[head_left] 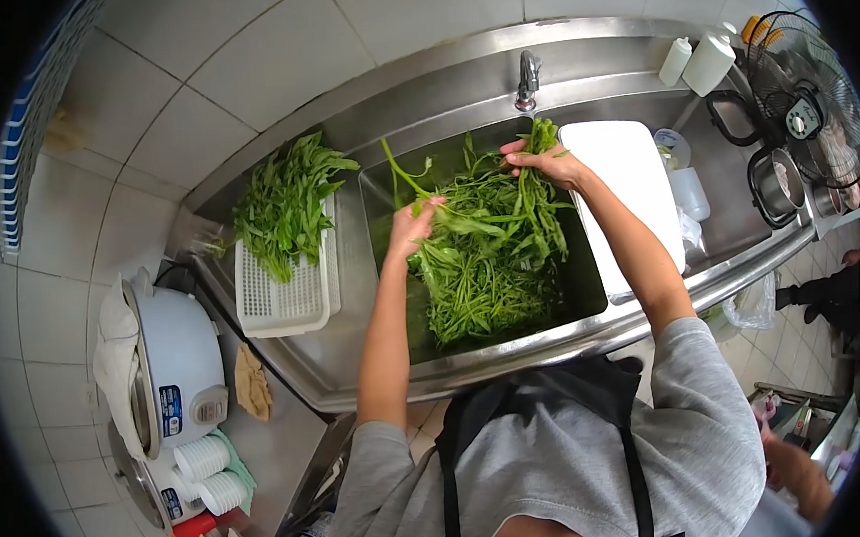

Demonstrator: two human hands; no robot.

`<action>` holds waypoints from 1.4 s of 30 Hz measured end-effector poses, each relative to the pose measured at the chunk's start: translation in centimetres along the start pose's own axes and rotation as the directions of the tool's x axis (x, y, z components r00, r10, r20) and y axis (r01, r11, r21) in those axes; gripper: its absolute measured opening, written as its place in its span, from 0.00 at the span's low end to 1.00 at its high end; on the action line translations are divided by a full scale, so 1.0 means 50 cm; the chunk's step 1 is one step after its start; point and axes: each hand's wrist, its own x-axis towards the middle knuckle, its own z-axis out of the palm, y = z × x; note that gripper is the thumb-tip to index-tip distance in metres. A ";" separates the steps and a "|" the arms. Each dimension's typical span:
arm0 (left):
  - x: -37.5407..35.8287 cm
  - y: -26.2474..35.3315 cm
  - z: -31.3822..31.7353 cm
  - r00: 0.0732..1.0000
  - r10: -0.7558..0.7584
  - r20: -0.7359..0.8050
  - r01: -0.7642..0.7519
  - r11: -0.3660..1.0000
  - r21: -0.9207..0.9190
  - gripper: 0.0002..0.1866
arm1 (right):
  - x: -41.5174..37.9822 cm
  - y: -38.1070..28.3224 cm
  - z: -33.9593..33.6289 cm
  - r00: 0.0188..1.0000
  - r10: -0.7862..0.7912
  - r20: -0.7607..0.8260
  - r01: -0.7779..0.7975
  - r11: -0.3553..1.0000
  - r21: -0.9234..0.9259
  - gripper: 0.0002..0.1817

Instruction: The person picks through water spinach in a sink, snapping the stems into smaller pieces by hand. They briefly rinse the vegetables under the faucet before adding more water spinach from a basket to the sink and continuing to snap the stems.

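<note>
Long-stemmed leafy greens (494, 289) fill much of the sink basin (587, 294), lying in a loose heap. Over the basin's left side, my left hand (413, 228) is closed on a green stem (398, 168) that sticks up past the rim. At the back right of the basin, my right hand (551, 162) grips a bunch of greens (540, 204), whose leaves hang down into the heap. To the left, more greens (290, 203) lie piled on a white perforated basket (285, 294).
A faucet (527, 81) rises behind the basin. Right of it lies a white board (630, 195), with white bottles (709, 61) and a fan (811, 112) beyond. A rice cooker (177, 355) and stacked white cups (204, 458) stand at left. Another person's hand (795, 468) shows at lower right.
</note>
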 end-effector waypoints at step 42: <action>-0.088 -0.110 -0.002 0.877 -0.382 -0.292 0.386 0.921 -0.048 0.16 | 0.039 -0.050 0.043 0.992 -0.081 -0.092 0.075 0.995 -0.069 0.16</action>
